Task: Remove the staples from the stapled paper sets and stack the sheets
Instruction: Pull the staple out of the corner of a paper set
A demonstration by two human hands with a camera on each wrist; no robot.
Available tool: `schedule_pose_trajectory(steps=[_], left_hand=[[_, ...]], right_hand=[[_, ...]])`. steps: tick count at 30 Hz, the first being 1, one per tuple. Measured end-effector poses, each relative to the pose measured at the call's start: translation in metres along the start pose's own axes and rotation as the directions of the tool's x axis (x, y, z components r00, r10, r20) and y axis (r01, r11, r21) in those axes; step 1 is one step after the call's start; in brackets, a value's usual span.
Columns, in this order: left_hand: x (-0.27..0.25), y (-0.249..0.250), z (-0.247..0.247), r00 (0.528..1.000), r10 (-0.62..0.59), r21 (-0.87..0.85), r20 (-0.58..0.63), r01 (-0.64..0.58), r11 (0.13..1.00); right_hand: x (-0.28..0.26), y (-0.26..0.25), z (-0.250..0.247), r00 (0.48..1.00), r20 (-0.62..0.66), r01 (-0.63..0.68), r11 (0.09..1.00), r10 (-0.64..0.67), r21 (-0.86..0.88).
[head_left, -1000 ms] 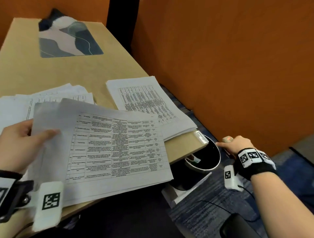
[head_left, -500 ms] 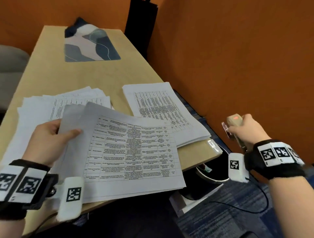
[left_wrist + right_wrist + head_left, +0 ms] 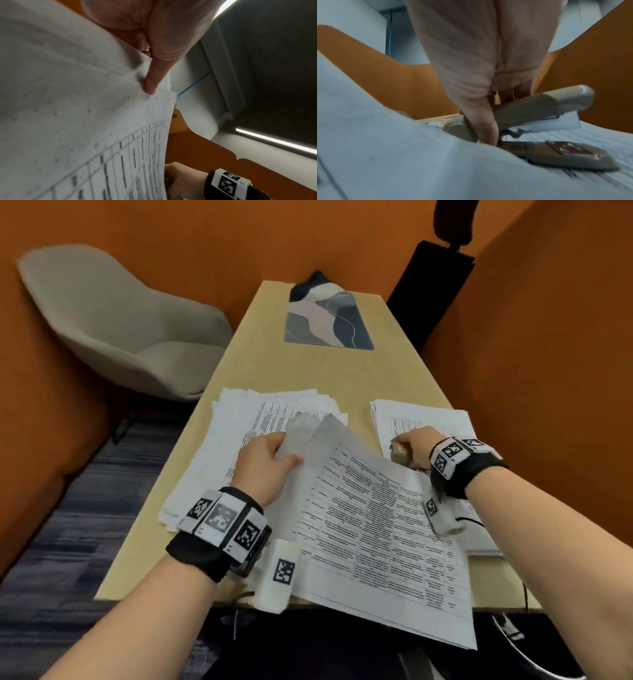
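Head view, setting: orange walls enclose a tan worktop (image 3: 308, 371); a grey chair (image 3: 120, 326) stands at its left, and a patterned mat (image 3: 329, 323) lies at the far end.
Head view, papers: a loose pile of sheets (image 3: 239, 433) lies left of centre; a squared stack (image 3: 428, 419) lies at the right.
Head view, my left hand (image 3: 263, 467): thumb and fingers pinch the far corner of the printed paper set (image 3: 376, 542), whose near edge overhangs the worktop.
Head view, my right hand (image 3: 416, 445): fingers curled round a beige stapler (image 3: 399, 453), over the squared stack.
Left wrist view, my thumb (image 3: 154, 75): pressed on the top sheet near its corner, the paper set (image 3: 85, 121) clamped beneath it; my right hand (image 3: 181, 180) shows below.
Right wrist view, stapler (image 3: 530, 112): top arm raised, base (image 3: 556, 152) resting flat on the printed stack (image 3: 599, 138).
Right wrist view, my fingers (image 3: 481, 121): closed on the hinge end; the picture is blurred, and a pale sheet (image 3: 393, 155) fills the foreground.
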State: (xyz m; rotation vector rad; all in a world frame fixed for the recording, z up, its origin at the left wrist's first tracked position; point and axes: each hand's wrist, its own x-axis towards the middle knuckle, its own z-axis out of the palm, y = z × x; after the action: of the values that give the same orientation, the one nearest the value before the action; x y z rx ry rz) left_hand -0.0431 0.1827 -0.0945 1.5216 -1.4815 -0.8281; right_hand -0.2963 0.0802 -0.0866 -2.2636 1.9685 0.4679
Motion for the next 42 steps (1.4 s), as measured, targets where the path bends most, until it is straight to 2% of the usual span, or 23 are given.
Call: schedule_pose_trajectory(steps=[2, 4, 7, 10, 12, 14, 16, 19, 21, 23, 25, 28, 31, 37, 42], left_hand=[[0.000, 0.001, -0.002, 1.000, 0.001, 0.010, -0.001, -0.001, 1.000], [0.001, 0.000, -0.002, 1.000, -0.017, -0.018, -0.006, 0.017, 1.000], [0.000, 0.000, -0.001, 1.000, -0.013, -0.038, 0.008, 0.013, 0.999], [0.000, 0.001, -0.001, 1.000, 0.001, -0.052, 0.011, 0.000, 0.999], [0.000, 0.000, -0.002, 1.000, -0.007, -0.071, 0.001, 0.007, 0.997], [0.000, -0.002, -0.003, 0.999, -0.032, -0.107, -0.009, 0.031, 0.994], [-0.001, -0.003, -0.004, 0.997, -0.071, -0.161, -0.015, 0.068, 0.985], [0.000, -0.003, -0.005, 0.991, -0.135, -0.243, -0.012, 0.128, 0.961], [0.000, -0.001, -0.005, 0.984, -0.178, -0.272, -0.020, 0.166, 0.948], [-0.001, 0.001, -0.003, 0.983, -0.182, -0.292, -0.006, 0.172, 0.941], [-0.003, 0.003, -0.003, 0.987, -0.160, -0.306, 0.009, 0.155, 0.939], [-0.003, 0.005, -0.005, 0.991, -0.130, -0.315, 0.029, 0.133, 0.940], [-0.002, 0.004, -0.006, 0.992, -0.120, -0.310, 0.041, 0.127, 0.942], [-0.001, 0.002, -0.004, 0.993, -0.115, -0.302, 0.030, 0.118, 0.946], [0.000, 0.001, -0.003, 0.993, -0.120, -0.315, 0.012, 0.118, 0.942]], right_hand=[[-0.001, -0.003, -0.004, 0.999, 0.043, -0.007, 1.000, 0.006, 0.012], [-0.009, -0.014, -0.017, 1.000, 0.020, 0.009, 0.990, -0.012, 0.141], [-0.033, -0.042, -0.033, 0.972, -0.155, 0.227, 0.886, -0.178, 0.404], [-0.050, -0.072, -0.031, 0.926, -0.266, 0.359, 0.838, -0.266, 0.412], [-0.053, -0.083, -0.024, 0.900, -0.389, 0.370, 0.816, -0.197, 0.444], [-0.054, -0.086, -0.022, 0.834, -0.545, 0.413, 0.757, -0.090, 0.506], [-0.054, -0.082, -0.020, 0.785, -0.617, 0.472, 0.697, -0.054, 0.540], [-0.057, -0.075, -0.020, 0.799, -0.584, 0.557, 0.543, -0.144, 0.628], [-0.059, -0.073, -0.020, 0.823, -0.540, 0.554, 0.457, -0.174, 0.696], [-0.056, -0.074, -0.019, 0.848, -0.506, 0.521, 0.417, -0.155, 0.745], [-0.052, -0.080, -0.017, 0.877, -0.462, 0.471, 0.435, -0.134, 0.767], [-0.048, -0.092, -0.018, 0.899, -0.432, 0.401, 0.525, -0.070, 0.750], [-0.048, -0.098, -0.019, 0.891, -0.452, 0.378, 0.494, 0.035, 0.783], [-0.054, -0.102, -0.017, 0.826, -0.550, 0.445, 0.455, 0.126, 0.771], [-0.054, -0.106, -0.010, 0.722, -0.673, 0.528, 0.503, 0.158, 0.684]])
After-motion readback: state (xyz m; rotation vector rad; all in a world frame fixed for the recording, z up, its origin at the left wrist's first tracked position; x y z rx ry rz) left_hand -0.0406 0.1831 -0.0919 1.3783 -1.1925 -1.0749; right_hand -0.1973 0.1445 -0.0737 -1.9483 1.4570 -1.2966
